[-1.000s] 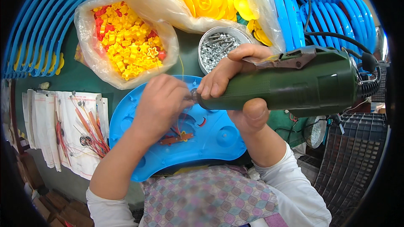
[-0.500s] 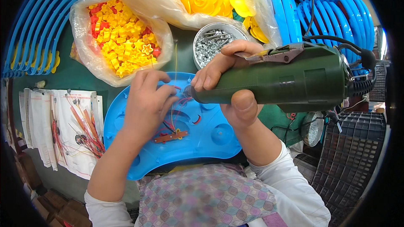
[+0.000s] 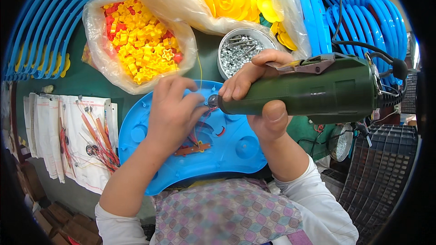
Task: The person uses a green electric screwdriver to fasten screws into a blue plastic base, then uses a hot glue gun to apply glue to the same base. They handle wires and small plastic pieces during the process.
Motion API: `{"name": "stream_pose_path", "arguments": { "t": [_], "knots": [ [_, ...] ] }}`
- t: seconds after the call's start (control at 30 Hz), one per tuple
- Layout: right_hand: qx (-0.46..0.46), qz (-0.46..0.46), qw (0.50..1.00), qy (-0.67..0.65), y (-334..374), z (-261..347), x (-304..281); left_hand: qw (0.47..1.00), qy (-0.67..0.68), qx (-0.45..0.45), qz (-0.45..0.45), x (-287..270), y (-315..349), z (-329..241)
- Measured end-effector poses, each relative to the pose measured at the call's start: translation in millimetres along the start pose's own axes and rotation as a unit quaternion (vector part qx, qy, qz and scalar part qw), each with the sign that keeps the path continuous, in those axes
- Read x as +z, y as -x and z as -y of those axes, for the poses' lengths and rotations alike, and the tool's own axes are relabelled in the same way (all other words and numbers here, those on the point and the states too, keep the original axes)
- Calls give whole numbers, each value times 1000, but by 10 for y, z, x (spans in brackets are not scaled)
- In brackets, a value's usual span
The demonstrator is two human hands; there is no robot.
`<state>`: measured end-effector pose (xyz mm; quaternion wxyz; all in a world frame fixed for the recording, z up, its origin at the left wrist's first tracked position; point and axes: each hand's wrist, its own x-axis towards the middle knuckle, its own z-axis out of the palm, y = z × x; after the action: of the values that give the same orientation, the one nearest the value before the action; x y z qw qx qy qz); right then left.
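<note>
My right hand is wrapped round a thick dark green electric screwdriver, held level with its nose to the left. Its nose is over the upper part of a blue plastic shell with a curved outline. Beside the nose, my left hand has its fingers curled in a pinch; what they hold is hidden. Below them, in the shell, lies a narrow brown circuit board with thin wires. A small red curved piece is also in the shell.
A bag of yellow and red star-shaped pieces and a round tub of screws stand beyond the shell. Wired parts lie on white sheets at left. Blue curved frames stack far left, with more blue parts at far right.
The whole view has shifted slightly, so everything sits a little further right. My left fingertips are still close to the screwdriver's nose, and the red bit seen there before is less visible.
</note>
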<state>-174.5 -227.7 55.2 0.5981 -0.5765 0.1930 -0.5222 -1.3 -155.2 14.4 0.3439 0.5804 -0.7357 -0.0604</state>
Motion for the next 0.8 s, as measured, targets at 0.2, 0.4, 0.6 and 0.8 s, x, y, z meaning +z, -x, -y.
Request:
{"name": "stream_pose_path", "arguments": {
  "t": [0.2,0.4,0.6,0.8],
  "knots": [
    [0,21,999,-39,2,46,-30,999,41,-1,16,-25,4,3],
    [-15,5,999,-27,-1,55,-4,999,43,-13,5,2,21,17],
    [-2,26,1000,-12,15,61,9,999,31,-14,3,-1,14,-2],
    [-3,7,1000,8,8,19,-8,999,-8,-34,-2,-31,29,27]
  ]
}}
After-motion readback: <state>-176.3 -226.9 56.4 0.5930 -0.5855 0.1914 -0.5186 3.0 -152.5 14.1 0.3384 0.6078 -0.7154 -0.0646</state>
